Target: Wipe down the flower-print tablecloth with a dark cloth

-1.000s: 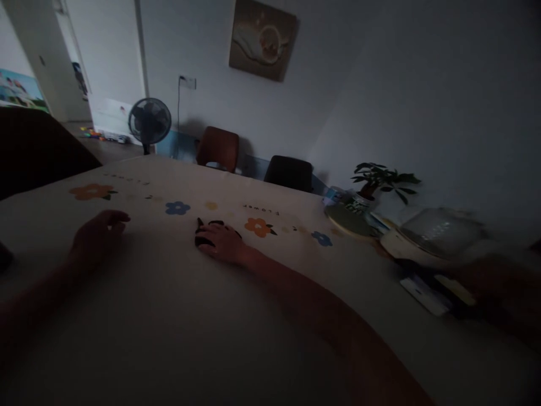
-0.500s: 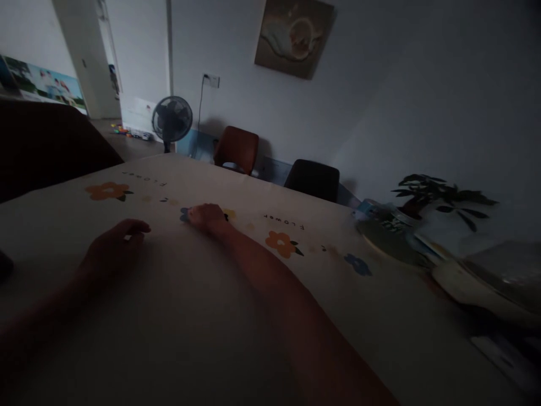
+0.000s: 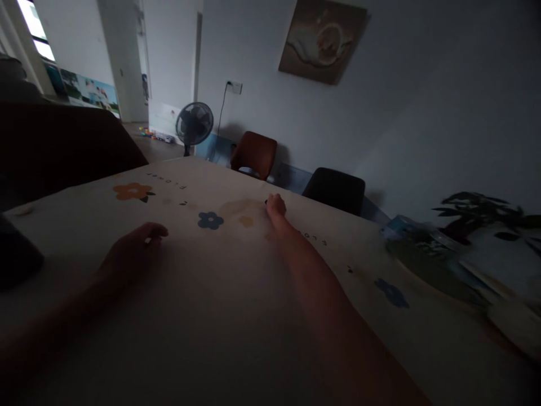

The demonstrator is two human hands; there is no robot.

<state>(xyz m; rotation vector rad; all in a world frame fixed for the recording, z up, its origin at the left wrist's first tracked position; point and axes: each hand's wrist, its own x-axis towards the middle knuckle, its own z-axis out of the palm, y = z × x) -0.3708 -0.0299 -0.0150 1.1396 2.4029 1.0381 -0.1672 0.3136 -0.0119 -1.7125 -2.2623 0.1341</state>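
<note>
Tablecloth [image 3: 220, 293], cream with printed flowers, is spread over the whole table and is touched by both hands. Far across it the right hand [image 3: 275, 205] is stretched, closed over a small dark item that is too dim to identify. Nearer, the left hand [image 3: 132, 254] is rested loosely curled, gripping nothing, beside a blue flower print [image 3: 210, 220].

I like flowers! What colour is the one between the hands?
Blue flower, printed on the tablecloth; head view.
</note>
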